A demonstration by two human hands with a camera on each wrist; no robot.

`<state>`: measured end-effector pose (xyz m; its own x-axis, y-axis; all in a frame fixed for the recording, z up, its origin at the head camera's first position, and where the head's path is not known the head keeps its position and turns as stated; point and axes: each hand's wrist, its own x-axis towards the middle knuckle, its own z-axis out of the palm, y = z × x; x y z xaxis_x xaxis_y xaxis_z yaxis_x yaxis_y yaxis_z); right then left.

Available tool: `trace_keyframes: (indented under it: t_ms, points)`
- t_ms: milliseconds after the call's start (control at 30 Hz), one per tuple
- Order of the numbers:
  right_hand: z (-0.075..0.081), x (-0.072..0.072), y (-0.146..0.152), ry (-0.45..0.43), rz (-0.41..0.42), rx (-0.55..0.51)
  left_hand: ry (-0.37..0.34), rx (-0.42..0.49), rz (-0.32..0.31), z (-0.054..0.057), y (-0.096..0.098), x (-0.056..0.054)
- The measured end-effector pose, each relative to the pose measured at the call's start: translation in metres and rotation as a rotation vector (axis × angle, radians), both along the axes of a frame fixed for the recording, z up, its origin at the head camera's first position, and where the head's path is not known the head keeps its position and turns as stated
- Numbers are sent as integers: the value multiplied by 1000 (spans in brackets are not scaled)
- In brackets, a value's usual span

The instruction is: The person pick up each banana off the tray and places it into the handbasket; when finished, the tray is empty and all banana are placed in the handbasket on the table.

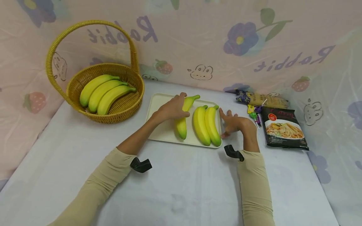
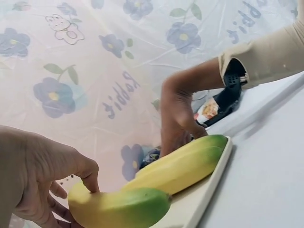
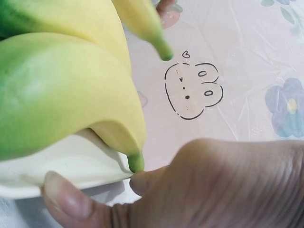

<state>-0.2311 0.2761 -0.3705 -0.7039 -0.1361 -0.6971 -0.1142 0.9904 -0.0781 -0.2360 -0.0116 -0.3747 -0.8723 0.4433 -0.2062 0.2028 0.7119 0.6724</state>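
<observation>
My left hand (image 1: 176, 108) grips a yellow banana (image 1: 181, 127) with green ends, thumb on one side and fingers on the other, over the middle of a cream tray (image 1: 162, 133). In the left wrist view the held banana (image 2: 126, 206) points its green tip toward the tray's near edge. Two more bananas (image 1: 201, 125) lie side by side at the tray's right end. Beside that end is my right hand (image 1: 232, 123), fingers spread. The right wrist view shows its thumb (image 3: 71, 199) and a fingertip right at the tray's rim (image 3: 28, 190), holding no banana.
A wicker basket (image 1: 124, 117) with a tall handle stands at the back left, three bananas (image 1: 106, 91) inside. Toward the right lie a black food packet (image 1: 284, 128), a long clear-and-purple packet (image 1: 263, 99) and several lollipops (image 1: 254, 114). A printed curtain (image 1: 181, 40) hangs behind.
</observation>
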Motion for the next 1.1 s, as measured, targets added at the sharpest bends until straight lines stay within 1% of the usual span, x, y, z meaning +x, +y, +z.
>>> trace_keyframes:
  t_ms: [233, 367, 433, 533, 667, 800, 933, 1100]
  points:
    - [2, 0, 0, -14, -6, -11, 27, 51, 26, 12, -14, -8]
    - [4, 0, 0, -12, -14, -9, 35, 100, 59, 20, -22, -11]
    - [4, 1, 0, -2, -8, -9, 28, 130, 76, 25, -26, -10]
    - [4, 1, 0, 4, -4, -9, -12, 187, 92, 32, -32, -9]
    - [3, 0, 1, -5, -13, -8, -49, 255, 107, 39, -42, -9]
    - [3, -1, 2, -8, -19, -13, -38, 304, 112, 42, -51, -10]
    - [3, -1, 2, -9, -22, -11, -34, 359, 100, 45, -57, -10]
    - [2, -2, 1, -1, 8, -10, -44, 414, 77, 48, -60, -9]
